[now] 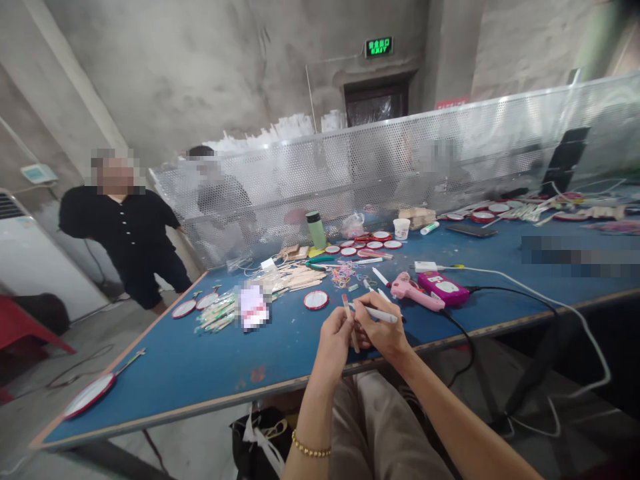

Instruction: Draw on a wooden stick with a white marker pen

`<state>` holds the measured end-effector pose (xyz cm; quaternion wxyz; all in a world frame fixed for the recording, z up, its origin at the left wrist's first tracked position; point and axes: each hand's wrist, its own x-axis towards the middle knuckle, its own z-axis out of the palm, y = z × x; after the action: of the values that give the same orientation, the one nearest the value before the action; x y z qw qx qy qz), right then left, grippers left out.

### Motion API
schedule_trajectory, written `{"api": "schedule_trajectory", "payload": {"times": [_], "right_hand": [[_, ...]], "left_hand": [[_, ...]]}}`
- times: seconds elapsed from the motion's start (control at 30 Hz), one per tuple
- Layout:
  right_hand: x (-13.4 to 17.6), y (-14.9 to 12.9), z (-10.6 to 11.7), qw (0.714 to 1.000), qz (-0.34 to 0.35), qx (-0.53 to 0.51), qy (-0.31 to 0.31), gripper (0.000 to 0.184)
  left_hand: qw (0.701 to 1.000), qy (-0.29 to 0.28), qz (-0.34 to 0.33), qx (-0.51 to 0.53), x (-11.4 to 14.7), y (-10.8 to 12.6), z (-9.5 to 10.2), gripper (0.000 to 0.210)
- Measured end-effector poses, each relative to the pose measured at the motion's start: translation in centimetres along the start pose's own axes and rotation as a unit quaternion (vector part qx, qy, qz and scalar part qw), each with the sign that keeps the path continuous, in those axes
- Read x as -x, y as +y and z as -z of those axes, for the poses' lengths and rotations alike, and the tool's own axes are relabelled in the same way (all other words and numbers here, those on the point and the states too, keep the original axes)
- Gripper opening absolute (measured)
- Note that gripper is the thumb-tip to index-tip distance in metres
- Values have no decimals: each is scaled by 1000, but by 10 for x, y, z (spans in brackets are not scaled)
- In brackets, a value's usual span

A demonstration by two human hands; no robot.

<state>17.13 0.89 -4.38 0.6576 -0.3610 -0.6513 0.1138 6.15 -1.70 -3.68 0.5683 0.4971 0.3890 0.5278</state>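
Near the table's front edge, my left hand point(334, 339) is closed around a flat wooden craft stick point(346, 307) with a reddish upper end. My right hand point(384, 333) grips a white marker pen point(383, 315), its tip end close to the stick. Whether the tip touches the wood I cannot tell. Just beyond my hands lie a small round red-rimmed disc point(316, 300), a tangle of coloured rubber bands point(344, 273) and another white pen point(381, 277). A pink glue gun point(415, 292) rests to the right of my right hand.
On the blue table point(200, 373) are loose wooden sticks point(303, 277), a green bottle point(315, 231), a paper cup point(401, 229) and a magenta box point(443, 288) with cables. A red-rimmed fan point(93, 395) lies front left. A perforated screen point(300, 180) runs behind; a person point(127, 227) stands left.
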Motion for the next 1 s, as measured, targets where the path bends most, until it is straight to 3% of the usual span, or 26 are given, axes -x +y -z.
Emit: {"api": "schedule_trajectory", "payload": {"times": [1.0], "right_hand": [[0, -4, 1, 1000, 19, 0, 10, 21]], "left_hand": [[1000, -1, -22, 14, -1, -1, 0, 40]]}}
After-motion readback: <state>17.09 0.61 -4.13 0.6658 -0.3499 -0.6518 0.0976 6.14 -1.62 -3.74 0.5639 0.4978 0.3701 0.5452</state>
